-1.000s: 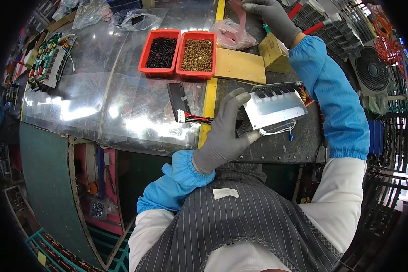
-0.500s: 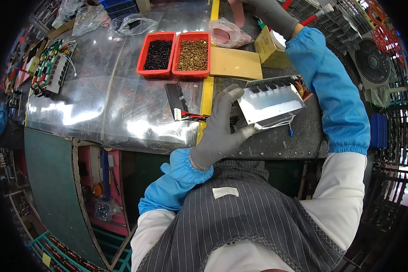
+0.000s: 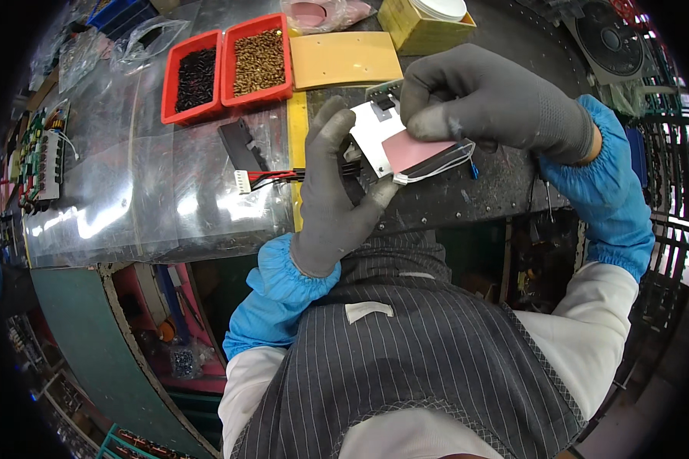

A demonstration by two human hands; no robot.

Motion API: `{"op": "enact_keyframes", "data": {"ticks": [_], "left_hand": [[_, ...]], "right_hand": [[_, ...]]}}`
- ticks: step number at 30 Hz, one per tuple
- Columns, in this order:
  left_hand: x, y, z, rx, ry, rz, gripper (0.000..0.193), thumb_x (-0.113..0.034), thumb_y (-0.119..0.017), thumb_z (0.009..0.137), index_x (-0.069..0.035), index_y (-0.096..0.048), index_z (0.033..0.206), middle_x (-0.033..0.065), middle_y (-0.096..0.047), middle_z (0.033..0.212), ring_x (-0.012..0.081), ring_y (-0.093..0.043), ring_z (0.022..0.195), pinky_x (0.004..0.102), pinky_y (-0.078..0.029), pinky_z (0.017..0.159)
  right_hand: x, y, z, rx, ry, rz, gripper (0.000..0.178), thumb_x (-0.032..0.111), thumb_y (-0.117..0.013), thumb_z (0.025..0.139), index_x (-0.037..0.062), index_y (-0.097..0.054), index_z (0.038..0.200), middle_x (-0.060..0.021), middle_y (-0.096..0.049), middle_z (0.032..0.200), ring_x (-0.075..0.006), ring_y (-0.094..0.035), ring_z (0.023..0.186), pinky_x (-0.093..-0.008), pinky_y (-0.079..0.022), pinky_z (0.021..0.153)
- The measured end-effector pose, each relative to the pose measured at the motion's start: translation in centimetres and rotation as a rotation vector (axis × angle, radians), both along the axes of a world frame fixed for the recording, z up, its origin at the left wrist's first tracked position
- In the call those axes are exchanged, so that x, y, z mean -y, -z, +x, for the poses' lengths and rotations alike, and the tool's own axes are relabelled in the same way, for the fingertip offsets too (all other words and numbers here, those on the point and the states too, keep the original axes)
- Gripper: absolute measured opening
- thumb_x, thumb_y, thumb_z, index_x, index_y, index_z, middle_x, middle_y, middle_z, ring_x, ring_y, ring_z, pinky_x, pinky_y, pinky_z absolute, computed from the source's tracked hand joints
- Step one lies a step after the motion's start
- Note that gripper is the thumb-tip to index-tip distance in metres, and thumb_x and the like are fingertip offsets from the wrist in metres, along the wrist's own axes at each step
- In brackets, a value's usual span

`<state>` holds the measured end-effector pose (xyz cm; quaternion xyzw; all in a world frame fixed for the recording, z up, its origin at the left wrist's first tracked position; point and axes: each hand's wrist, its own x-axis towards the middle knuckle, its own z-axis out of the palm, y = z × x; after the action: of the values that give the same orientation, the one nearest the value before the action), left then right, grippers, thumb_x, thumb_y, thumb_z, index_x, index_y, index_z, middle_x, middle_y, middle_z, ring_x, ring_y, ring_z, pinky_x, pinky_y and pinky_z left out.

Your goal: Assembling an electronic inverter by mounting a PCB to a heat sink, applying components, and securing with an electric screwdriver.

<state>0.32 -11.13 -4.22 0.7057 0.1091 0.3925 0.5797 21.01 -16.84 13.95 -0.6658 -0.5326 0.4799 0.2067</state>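
A circuit board with a silver metal heat sink plate (image 3: pixel 371 131) rests tilted on the dark bench. My gloved left hand (image 3: pixel 333 187) grips its left edge, thumb by the lower corner and fingers by the upper one. Against the metal lies a pink rectangular pad (image 3: pixel 413 151), pinched at its upper part by my gloved right hand (image 3: pixel 486 103). The right hand covers the board's right part. White wires (image 3: pixel 440 164) with a blue end run along the board's near edge. Just left of my left hand are a black bracket (image 3: pixel 241 145) and red and black wires with a white connector (image 3: pixel 243 181).
Two red bins (image 3: pixel 193 80) hold black screws and brass-coloured screws. Beside them are a tan panel (image 3: pixel 344 60), a yellow box (image 3: pixel 423 29) with a white round lid, and a pink roll in plastic (image 3: pixel 314 14). Another circuit board (image 3: pixel 47 157) stands far left.
My right hand has come back from the far side of the bench with the pink pad, which now lies on the metal plate. The view has shifted; my left hand stays at the board.
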Motion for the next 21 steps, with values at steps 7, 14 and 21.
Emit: {"op": "enact_keyframes", "data": {"ticks": [7, 14, 21], "left_hand": [[-0.3, 0.6, 0.1, 0.09, 0.019, 0.057, 0.084, 0.003, -0.084, 0.074, -0.007, -0.04, 0.145, 0.0261, -0.031, 0.16, 0.0427, -0.038, 0.148, 0.0475, -0.045, 0.116], [-0.1, 0.5, 0.4, 0.209, 0.068, 0.069, 0.067, 0.007, -0.082, 0.076, -0.012, -0.05, 0.132, 0.0242, -0.026, 0.162, 0.0431, -0.041, 0.147, 0.0458, -0.05, 0.112], [-0.4, -1.0, -0.1, 0.115, 0.038, 0.16, 0.05, 0.006, -0.082, 0.076, -0.011, -0.064, 0.119, 0.0241, -0.027, 0.161, 0.0449, -0.044, 0.145, 0.0461, -0.052, 0.111]], "right_hand": [[0.2, 2.2, -0.1, 0.181, -0.044, 0.044, 0.028, 0.029, -0.079, 0.086, 0.0017, -0.076, 0.092, -0.004, -0.071, 0.076, -0.0104, -0.064, 0.065, -0.0283, -0.053, 0.061], [-0.1, 2.3, -0.8, 0.202, 0.0, -0.065, 0.024, 0.024, -0.081, 0.087, 0.0029, -0.071, 0.091, -0.0023, -0.067, 0.081, -0.0091, -0.06, 0.075, -0.0287, -0.051, 0.069], [0.3, 3.4, -0.7, 0.223, 0.004, 0.059, 0.026, 0.028, -0.078, 0.083, 0.0016, -0.075, 0.085, -0.0063, -0.068, 0.07, -0.013, -0.064, 0.063, -0.0307, -0.054, 0.059]]}}
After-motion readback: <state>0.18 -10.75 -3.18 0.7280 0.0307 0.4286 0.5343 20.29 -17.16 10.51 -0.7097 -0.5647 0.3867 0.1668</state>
